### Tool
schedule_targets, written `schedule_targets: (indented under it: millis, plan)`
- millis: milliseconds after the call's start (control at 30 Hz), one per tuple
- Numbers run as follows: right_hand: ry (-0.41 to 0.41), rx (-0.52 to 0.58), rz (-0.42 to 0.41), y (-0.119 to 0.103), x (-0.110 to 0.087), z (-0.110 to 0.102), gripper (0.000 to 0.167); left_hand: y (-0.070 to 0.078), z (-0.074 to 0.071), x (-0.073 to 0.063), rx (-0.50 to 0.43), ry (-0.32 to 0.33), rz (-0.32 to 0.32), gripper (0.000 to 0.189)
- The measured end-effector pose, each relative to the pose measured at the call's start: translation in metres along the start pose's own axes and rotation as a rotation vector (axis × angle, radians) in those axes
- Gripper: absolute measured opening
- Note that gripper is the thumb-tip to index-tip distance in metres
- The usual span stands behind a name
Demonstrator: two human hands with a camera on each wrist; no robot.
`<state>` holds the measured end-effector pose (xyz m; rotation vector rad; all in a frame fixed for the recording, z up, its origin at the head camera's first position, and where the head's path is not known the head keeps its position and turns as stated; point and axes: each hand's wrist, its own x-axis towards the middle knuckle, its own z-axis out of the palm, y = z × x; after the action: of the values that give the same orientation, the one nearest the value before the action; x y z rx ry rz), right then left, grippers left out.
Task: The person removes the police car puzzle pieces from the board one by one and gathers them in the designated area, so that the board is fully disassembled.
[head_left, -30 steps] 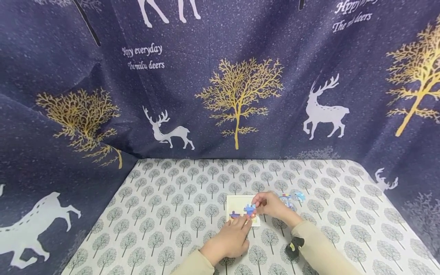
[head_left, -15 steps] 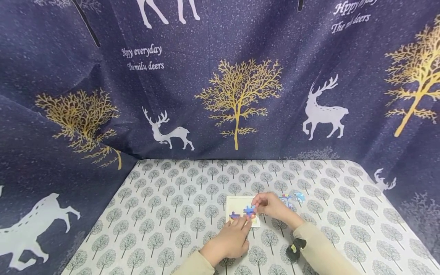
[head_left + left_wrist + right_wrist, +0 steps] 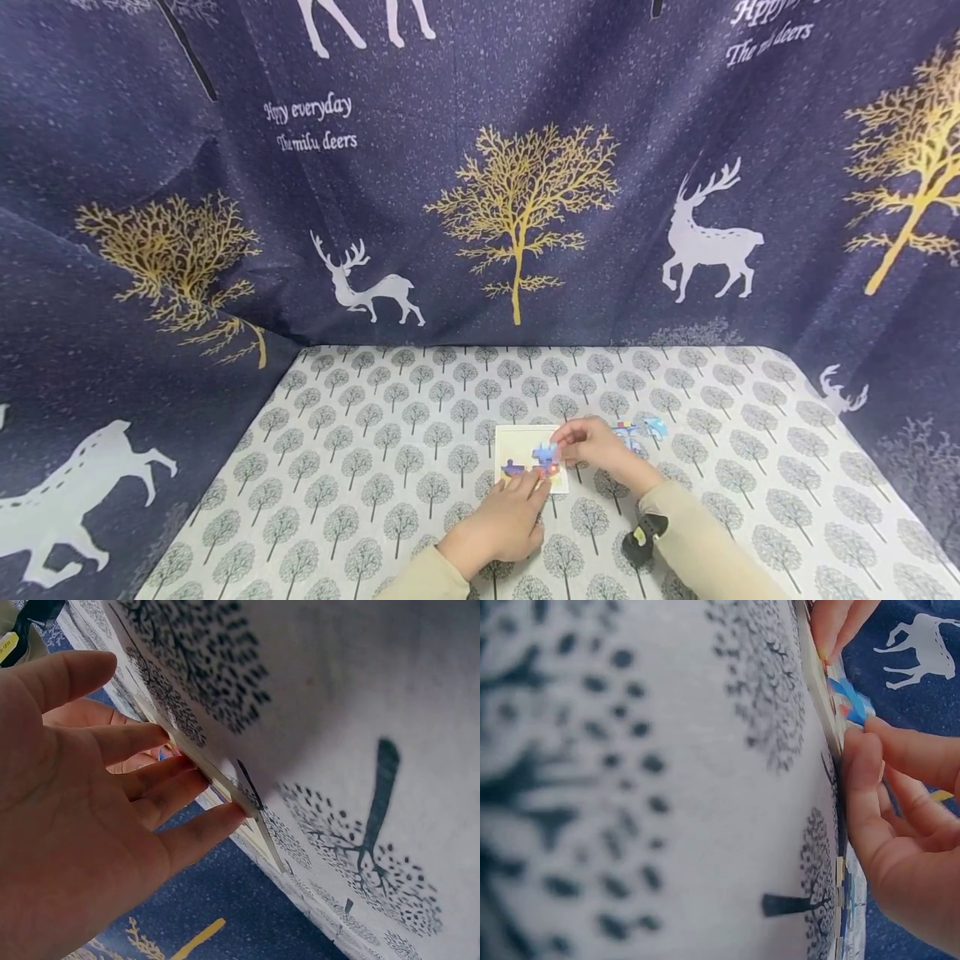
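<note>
"Hppy everyday / The milu deers" reads the white lettering (image 3: 330,106) at upper left on a navy drape (image 3: 450,75), with similar wording, partly lost in folds, at upper right. Below, the tree-print desk (image 3: 337,475) spreads wide to the left of a cream puzzle board (image 3: 516,440) at lower center; loose pieces (image 3: 655,427) lie to its right. A left hand (image 3: 501,518) rests extended fingers on the board's lower edge as the right hand (image 3: 594,443) pinches a blue piece (image 3: 544,452) at the board's right side.

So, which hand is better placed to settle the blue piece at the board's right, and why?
Probably the right hand: it pinches that blue piece, while the left hand rests at the near edge of the board.
</note>
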<state>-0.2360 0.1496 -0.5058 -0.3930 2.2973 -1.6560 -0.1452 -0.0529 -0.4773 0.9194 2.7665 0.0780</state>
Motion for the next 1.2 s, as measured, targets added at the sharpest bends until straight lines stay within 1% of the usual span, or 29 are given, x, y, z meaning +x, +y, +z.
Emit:
schedule_targets:
  millis: [100, 200, 300, 400, 567, 733, 833, 1000, 1200]
  plan:
    - [0.005, 0.042, 0.051, 0.002, 0.001, -0.001, 0.023, 0.001, 0.0, 0.0, -0.005, -0.003, -0.005, 0.06]
    - [0.01, 0.065, 0.08, 0.002, 0.002, -0.003, 0.024, 0.001, 0.0, 0.001, -0.009, -0.007, -0.008, 0.061]
    - [0.022, 0.09, 0.089, 0.0, 0.0, -0.007, 0.026, 0.001, 0.001, 0.001, -0.008, -0.003, -0.007, 0.061]
    - [0.03, 0.096, 0.08, -0.003, -0.006, -0.015, 0.03, 0.001, 0.0, 0.001, -0.012, 0.0, -0.004, 0.061]
    - [0.062, 0.048, 0.062, -0.003, -0.02, -0.038, 0.035, 0.001, -0.001, 0.0, -0.022, 0.001, 0.002, 0.061]
    - [0.112, 0.071, 0.081, 0.003, -0.037, -0.066, 0.037, 0.0, 0.0, -0.001, -0.028, 0.006, 0.013, 0.06]
    - [0.137, 0.118, 0.106, 0.006, -0.05, -0.081, 0.04, 0.0, 0.002, -0.001, -0.02, 0.018, 0.021, 0.059]
    - [0.153, 0.157, 0.12, 0.013, -0.069, -0.104, 0.044, -0.001, 0.003, 0.0, -0.009, 0.022, 0.028, 0.06]
    - [0.173, 0.127, 0.114, 0.021, -0.085, -0.124, 0.044, -0.001, 0.003, 0.0, -0.03, 0.019, 0.025, 0.06]
